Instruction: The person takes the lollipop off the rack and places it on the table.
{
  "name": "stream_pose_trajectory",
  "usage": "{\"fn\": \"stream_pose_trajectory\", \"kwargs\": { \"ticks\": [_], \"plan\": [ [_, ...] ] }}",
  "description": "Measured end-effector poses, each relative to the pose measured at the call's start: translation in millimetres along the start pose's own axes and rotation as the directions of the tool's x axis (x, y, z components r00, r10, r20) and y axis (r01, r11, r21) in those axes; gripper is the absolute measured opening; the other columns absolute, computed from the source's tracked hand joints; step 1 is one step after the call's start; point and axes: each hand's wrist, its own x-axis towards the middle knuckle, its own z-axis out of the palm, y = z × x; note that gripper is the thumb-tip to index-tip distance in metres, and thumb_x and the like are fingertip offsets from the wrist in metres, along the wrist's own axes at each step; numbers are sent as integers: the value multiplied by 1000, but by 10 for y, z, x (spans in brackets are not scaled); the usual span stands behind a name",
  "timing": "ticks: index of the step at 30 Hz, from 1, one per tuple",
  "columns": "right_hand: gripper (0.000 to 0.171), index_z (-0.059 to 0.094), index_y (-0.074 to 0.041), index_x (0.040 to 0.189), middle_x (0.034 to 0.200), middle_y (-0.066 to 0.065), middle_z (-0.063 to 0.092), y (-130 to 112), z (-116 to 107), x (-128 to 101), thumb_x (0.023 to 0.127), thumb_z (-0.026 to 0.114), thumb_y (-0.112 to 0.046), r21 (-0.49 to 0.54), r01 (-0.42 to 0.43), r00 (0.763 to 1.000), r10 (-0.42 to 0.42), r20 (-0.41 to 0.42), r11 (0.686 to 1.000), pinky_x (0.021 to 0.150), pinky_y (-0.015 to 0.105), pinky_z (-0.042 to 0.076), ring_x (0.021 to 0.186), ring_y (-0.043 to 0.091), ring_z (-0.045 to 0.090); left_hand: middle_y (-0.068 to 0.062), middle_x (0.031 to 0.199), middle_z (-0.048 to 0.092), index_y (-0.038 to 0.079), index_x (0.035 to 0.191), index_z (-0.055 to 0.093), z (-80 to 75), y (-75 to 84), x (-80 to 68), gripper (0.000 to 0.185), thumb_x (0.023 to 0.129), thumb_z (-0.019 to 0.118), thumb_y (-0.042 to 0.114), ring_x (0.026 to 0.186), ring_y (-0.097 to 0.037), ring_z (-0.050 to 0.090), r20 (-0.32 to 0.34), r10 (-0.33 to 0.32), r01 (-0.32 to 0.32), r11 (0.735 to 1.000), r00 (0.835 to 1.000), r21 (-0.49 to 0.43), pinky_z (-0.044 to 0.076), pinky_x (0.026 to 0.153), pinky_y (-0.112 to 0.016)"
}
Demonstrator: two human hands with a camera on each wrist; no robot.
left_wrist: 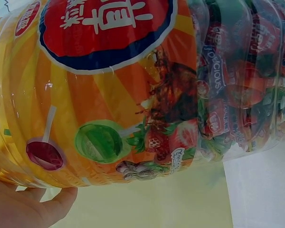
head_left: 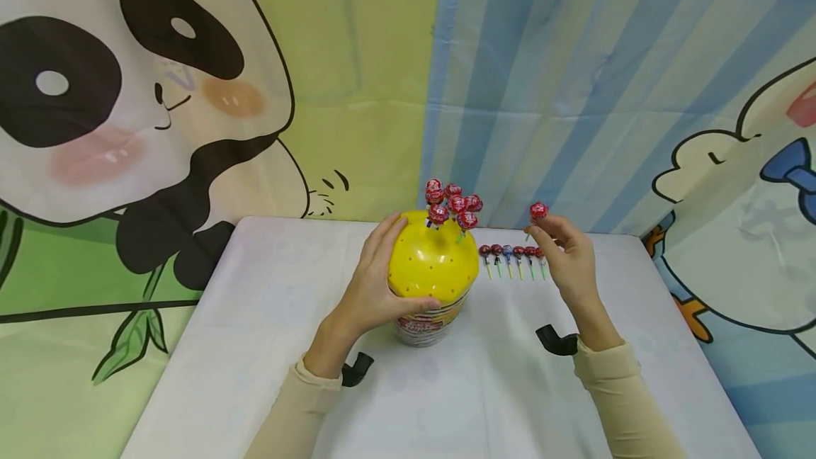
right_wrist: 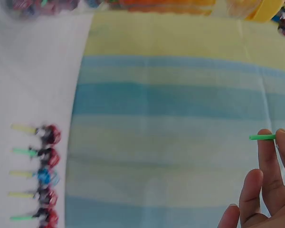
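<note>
A clear ribbed candy jar (head_left: 422, 335) with a yellow dome lid (head_left: 423, 261) stands upright on the table. My left hand (head_left: 372, 289) grips it around the lid's left side, thumb across the front. Several red-wrapped lollipops (head_left: 457, 204) stick up from the small holes at the lid's back right. To the right of the jar, my right hand (head_left: 569, 261) pinches one red lollipop (head_left: 538, 210) by its green stick (right_wrist: 262, 137), head upward. The left wrist view shows the jar's orange label (left_wrist: 99, 95), with wrapped lollipops (left_wrist: 242, 85) inside the jar.
A row of several lollipops (head_left: 507, 251), one blue among red ones, lies on the white table (head_left: 484, 381) near its back edge, right of the jar. Patterned cloth (head_left: 357, 91) hangs behind the table. Black wrist mounts (head_left: 556, 341) jut inward from both sleeves.
</note>
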Motion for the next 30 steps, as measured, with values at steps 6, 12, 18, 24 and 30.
{"fn": "stream_pose_trajectory", "kwargs": {
  "ticks": [6, 12, 18, 24, 30],
  "plan": [
    [19, 69, 2, 113, 103, 6, 73, 508, -172, 24, 98, 65, -10, -39, -82, 996, 81, -27, 996, 68, 24, 42, 88, 9, 58, 8, 164, 12, 26, 160, 21, -7, 5, -1, 124, 62, 94, 48, 146, -22, 22, 1, 1, -1, 1000, 1000, -1, 40, 105, -56],
    [31, 68, -2, 119, 103, -6, 68, 1110, -344, 26, 99, 67, -26, -144, -221, 975, 212, -71, 965, 72, 24, 43, 92, 7, 56, 10, 164, 12, 26, 160, 22, -10, 14, -2, 123, 63, 94, 49, 145, -21, 22, 3, -7, 7, 1000, 1000, -7, 40, 105, -56],
    [36, 66, -1, 124, 109, 8, 67, 1523, -476, 24, 101, 62, -29, -246, -423, 906, 414, -90, 872, 75, 31, 45, 96, 15, 56, 8, 164, 12, 25, 160, 22, -7, 13, -4, 124, 63, 94, 48, 145, -22, 23, 5, -6, 6, 1000, 1000, -7, 40, 105, -57],
    [37, 64, -1, 127, 118, 21, 64, 1781, -535, 32, 102, 60, -27, -342, -552, 822, 565, -73, 760, 73, 37, 46, 99, 29, 57, 7, 164, 13, 25, 160, 22, -6, 14, -1, 124, 62, 94, 48, 145, -22, 23, 1, 0, 0, 1000, 1000, 1, 40, 105, -57],
    [38, 64, -1, 128, 120, 22, 61, 1930, -505, 29, 103, 57, -29, -381, -613, 766, 638, -73, 692, 71, 32, 44, 98, 30, 54, 9, 164, 13, 27, 160, 21, -2, 9, -3, 124, 62, 94, 49, 145, -21, 23, -1, -6, 6, 1000, 1000, 4, 41, 104, -57]
  ]
}}
